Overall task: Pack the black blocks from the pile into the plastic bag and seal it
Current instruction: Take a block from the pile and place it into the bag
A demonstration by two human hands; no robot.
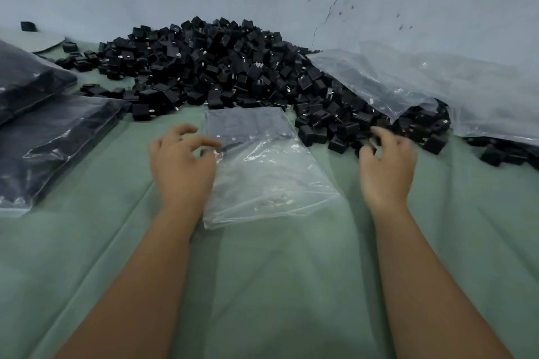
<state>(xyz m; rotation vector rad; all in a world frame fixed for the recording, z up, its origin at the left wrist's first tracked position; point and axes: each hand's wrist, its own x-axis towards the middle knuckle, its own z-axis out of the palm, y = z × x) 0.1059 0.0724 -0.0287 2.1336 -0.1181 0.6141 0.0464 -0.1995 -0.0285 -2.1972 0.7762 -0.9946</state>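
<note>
A big pile of black blocks (221,67) lies on the green cloth against the wall. In front of it lies a clear plastic bag (262,181); its far end holds a flat layer of black blocks (248,125) and its near end is empty. My left hand (180,166) is at the bag's left edge, with thumb and forefinger pinching the plastic. My right hand (386,166) reaches into the near right edge of the pile, its fingers curled round a black block (368,148).
Two filled bags of black blocks (49,137) lie at the left. A heap of empty clear bags (437,81) rests on the pile at the right. Loose blocks (495,154) are scattered at the far right. The green cloth (277,285) covers the surface.
</note>
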